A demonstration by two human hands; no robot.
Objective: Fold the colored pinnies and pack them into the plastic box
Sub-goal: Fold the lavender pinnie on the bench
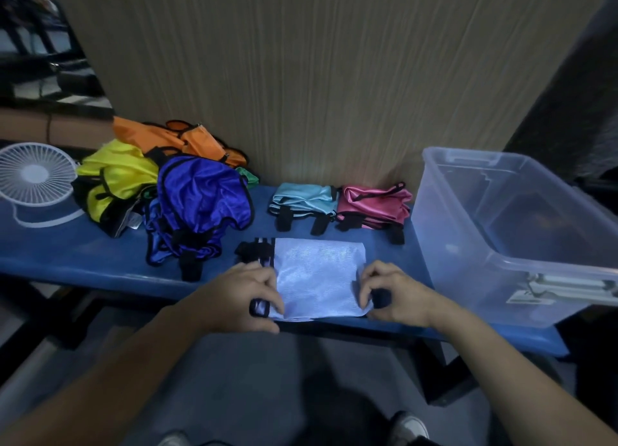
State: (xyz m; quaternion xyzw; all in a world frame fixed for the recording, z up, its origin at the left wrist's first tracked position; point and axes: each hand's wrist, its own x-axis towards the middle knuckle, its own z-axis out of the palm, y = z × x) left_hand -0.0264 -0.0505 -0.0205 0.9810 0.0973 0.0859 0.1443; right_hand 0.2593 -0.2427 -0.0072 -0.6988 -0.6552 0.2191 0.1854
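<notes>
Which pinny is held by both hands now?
The white pinny, flat at the table's near edge. The left hand and right hand pinch its sides; the other pinnies lie untouched farther back.

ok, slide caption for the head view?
Both hands pinch a white pinny mid-fold beside the plastic box.

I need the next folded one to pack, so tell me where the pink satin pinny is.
In the head view, the folded pink satin pinny lies at the back of the blue table, right of centre, between the folded light-blue pinny and the clear plastic box.
</notes>
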